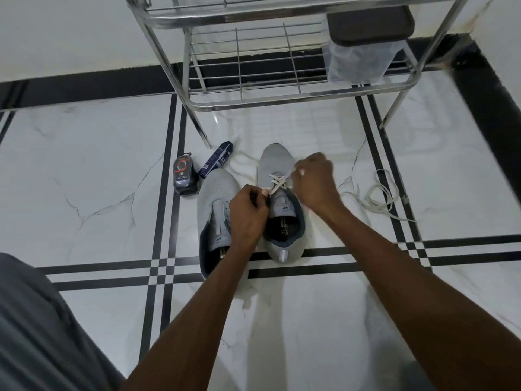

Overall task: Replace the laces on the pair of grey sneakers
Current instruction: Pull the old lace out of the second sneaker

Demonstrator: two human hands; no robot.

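Observation:
Two grey sneakers stand side by side on the white tiled floor, toes pointing away from me. The left sneaker (215,193) has no lace in its eyelets. The right sneaker (275,162) carries a pale lace (277,182) crossed through its lower eyelets. My left hand (248,213) pinches one end of that lace at the shoe's left side. My right hand (315,182) pinches the other end above the shoe's right side. Part of the right sneaker's tongue is hidden by my hands.
A loose white lace (380,197) lies coiled on the floor to the right. A dark shoe-polish pack (184,176) and a dark blue tube (215,159) lie left of the sneakers. A steel shoe rack (282,80) stands just behind, holding a plastic bag (358,60).

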